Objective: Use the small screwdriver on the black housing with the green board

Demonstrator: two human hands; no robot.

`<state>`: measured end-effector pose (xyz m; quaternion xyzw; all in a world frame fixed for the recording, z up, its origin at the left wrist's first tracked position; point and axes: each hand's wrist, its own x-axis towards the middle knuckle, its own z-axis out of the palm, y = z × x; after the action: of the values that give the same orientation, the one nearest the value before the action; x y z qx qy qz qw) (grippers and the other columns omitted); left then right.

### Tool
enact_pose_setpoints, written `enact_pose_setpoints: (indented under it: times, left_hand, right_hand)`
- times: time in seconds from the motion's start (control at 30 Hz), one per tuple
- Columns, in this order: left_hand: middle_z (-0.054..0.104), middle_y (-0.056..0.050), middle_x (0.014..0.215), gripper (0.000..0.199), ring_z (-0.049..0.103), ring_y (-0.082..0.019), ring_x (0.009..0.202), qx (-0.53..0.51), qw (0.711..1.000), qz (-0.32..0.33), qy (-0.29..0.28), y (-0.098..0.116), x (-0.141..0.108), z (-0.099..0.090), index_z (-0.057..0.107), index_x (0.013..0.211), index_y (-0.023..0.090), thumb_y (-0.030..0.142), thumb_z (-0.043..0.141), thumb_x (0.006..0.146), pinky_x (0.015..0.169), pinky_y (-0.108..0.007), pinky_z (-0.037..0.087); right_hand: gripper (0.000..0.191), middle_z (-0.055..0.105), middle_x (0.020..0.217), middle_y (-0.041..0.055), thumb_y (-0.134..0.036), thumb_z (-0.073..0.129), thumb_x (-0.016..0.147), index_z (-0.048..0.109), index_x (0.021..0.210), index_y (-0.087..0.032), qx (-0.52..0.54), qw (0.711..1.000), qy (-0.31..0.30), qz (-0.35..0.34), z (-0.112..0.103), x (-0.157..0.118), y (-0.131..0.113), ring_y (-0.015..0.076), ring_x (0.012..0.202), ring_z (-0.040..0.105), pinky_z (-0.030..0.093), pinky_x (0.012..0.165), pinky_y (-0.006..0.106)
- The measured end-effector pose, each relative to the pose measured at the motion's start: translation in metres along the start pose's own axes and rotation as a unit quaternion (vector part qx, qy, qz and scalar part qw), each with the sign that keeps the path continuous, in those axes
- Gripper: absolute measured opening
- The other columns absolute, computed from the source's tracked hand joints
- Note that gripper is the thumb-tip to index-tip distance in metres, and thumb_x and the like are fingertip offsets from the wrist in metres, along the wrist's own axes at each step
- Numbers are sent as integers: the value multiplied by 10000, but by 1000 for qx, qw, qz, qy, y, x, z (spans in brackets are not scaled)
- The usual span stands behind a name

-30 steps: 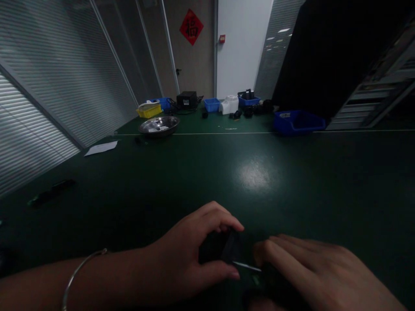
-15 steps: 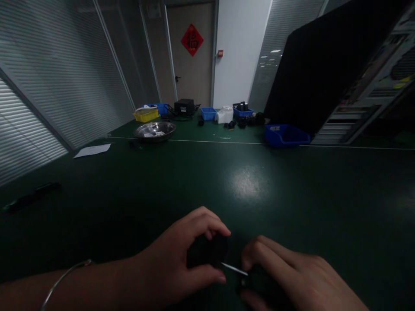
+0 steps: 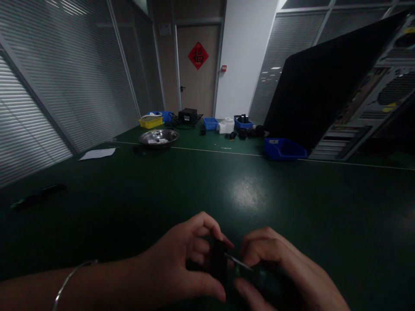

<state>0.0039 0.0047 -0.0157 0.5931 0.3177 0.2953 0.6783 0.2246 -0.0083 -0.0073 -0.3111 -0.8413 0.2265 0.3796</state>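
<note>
My left hand is closed around a small dark block-like part, thumb below and fingers over the top. The part is too dark to tell its kind. In my right hand is a screwdriver with a dark greenish handle and a thin metal shaft. The shaft points left and its end meets the right side of the dark part; whether it sits in a screw is hidden. Both hands are just above the dark green table, near its front.
A pen-like dark tool lies at the left, with white paper beyond it. Farther back stand a metal bowl, a yellow bin, a white housing and a blue bin. A computer case rises at the right.
The view has tilted up slightly. The screwdriver has come closer to the dark part, and its handle shows more between my right fingers. My left hand still holds the part, now turned slightly.
</note>
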Motion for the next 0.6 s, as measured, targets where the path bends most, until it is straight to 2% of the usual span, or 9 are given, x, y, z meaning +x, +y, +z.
enact_pose_setpoints:
  times: [0.27,0.47,0.6]
  left_hand:
    - [666,-7,959,552,663,-166,861,70,997,16,-2,2,-3,4,515,1054,187,119,862,630,753,-289,501]
    - [654,14,890,525,647,-137,803,89,995,48,-10,0,-5,6,524,1045,178,86,844,639,742,-269,499]
    - [660,0,903,510,658,-159,815,109,993,40,-1,1,-6,6,518,1064,175,102,824,663,742,-293,509]
  right_hand:
    - [266,688,866,-18,-81,677,782,563,940,-261,-1,999,-32,-9,8,-2,-2,131,741,702,548,624,188]
    - [251,698,871,-12,-96,665,809,555,970,-255,-49,997,-58,-28,10,-4,-2,134,751,708,547,635,195]
    - [241,702,890,-16,-106,661,831,551,984,-256,-65,995,-67,-30,9,-4,-4,129,781,714,552,657,184]
